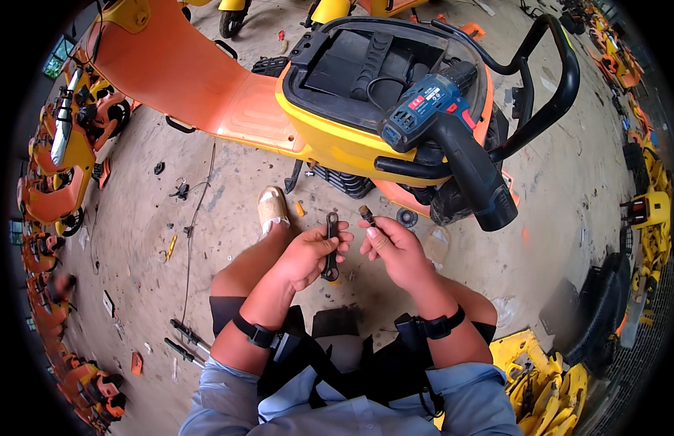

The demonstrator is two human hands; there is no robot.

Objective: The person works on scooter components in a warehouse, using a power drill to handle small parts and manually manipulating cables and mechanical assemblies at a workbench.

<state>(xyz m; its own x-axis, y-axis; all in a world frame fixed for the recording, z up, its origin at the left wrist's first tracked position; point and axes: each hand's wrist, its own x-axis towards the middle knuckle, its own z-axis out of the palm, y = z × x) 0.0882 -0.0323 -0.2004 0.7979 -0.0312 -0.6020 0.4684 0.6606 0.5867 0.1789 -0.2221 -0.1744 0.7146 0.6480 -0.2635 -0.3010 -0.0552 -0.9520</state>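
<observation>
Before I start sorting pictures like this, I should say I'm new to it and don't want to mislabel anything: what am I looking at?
There is no robot here, just a person's two bare hands. The single picture comes from a wide fisheye camera worn on the head, looking down, so straight edges bend near the rim. The left hand holds a dark wrench-like tool; the right hand holds a small dark piece with a brownish tip, too small to identify surely. Ahead is an orange and yellow scooter, with a blue and black power tool resting on its rear section. Small loose parts lie scattered over the floor.
</observation>
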